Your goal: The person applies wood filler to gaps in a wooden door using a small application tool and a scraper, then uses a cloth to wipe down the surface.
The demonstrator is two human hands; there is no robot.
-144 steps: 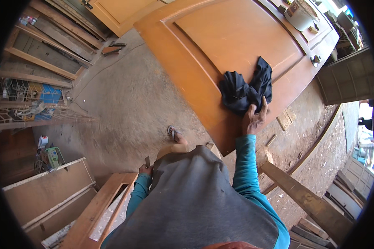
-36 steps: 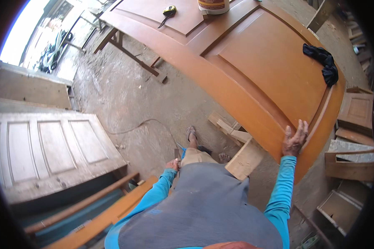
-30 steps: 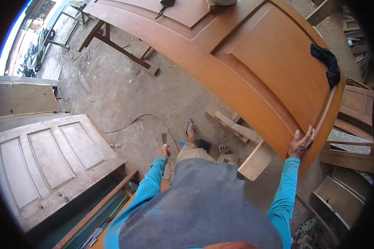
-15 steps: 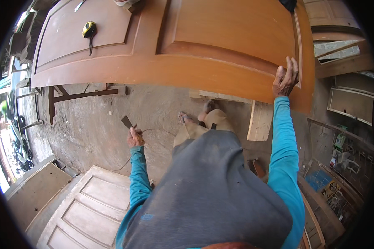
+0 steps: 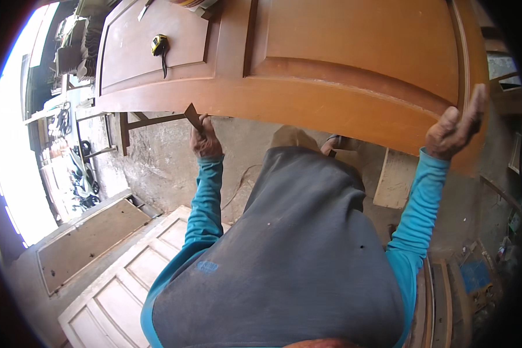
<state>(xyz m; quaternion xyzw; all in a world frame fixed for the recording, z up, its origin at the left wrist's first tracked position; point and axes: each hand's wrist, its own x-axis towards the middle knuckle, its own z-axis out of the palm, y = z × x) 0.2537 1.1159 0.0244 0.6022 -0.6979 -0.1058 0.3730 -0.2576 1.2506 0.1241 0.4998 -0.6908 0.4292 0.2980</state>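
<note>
A large brown panelled wooden door (image 5: pixel 232 95) lies flat in front of me at working height. My left hand (image 5: pixel 207 141) is closed on a small flat scraper (image 5: pixel 192 113), its dark wide blade pointing up beside the door's near edge. The handle is mostly hidden by the fingers. At the door's right end, my right hand (image 5: pixel 455 130) is open, fingers stretched out and turned on edge. It is over or against the door surface; whether it touches is unclear. A yellow and black tape measure (image 5: pixel 159 45) with a dark strap lies on the left panel.
A container (image 5: pixel 191 3) is cut off at the top edge. A pale wooden block (image 5: pixel 393 180) stands below the door on the right. Behind me on the left lies a whitish panelled door (image 5: pixel 151 261). Wooden frame pieces (image 5: pixel 441 301) lean at the lower right.
My left hand has raised the scraper from low over the floor to the door's near edge. My right hand has turned on edge. The view has shifted, and my body is nearer the door.
</note>
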